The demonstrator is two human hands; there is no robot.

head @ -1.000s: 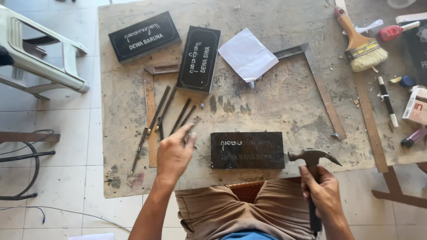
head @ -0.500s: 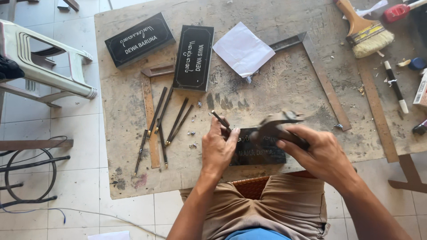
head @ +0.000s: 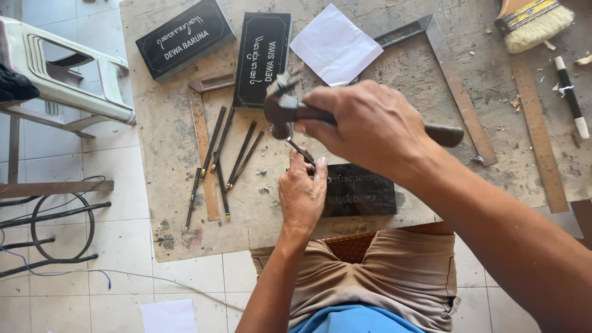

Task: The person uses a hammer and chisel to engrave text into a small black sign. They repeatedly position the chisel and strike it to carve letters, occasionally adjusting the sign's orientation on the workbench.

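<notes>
My right hand point(head: 370, 126) grips a claw hammer point(head: 285, 106) by its handle, with the head raised over the board. Just below the head, my left hand point(head: 302, 191) pinches a thin dark chisel point(head: 300, 150) that slants up toward the hammer. Its lower end is hidden behind my fingers at the left edge of a black engraved stone plaque point(head: 361, 191). The plaque lies flat at the near edge of the worn wooden work board point(head: 172, 142). My knees and tan shorts show under that edge.
Several more thin chisels point(head: 225, 157) lie left of my left hand beside a metal ruler point(head: 203, 166). Two black plaques point(head: 185, 37), a white sheet point(head: 336, 44), a steel square point(head: 450, 74) and a brush point(head: 533, 21) lie farther back. A plastic chair point(head: 55, 74) stands at the left.
My left hand picked a chisel from the row and brought it to the plaque's left edge. My right hand lifted the hammer from beside my knee to above the chisel.
</notes>
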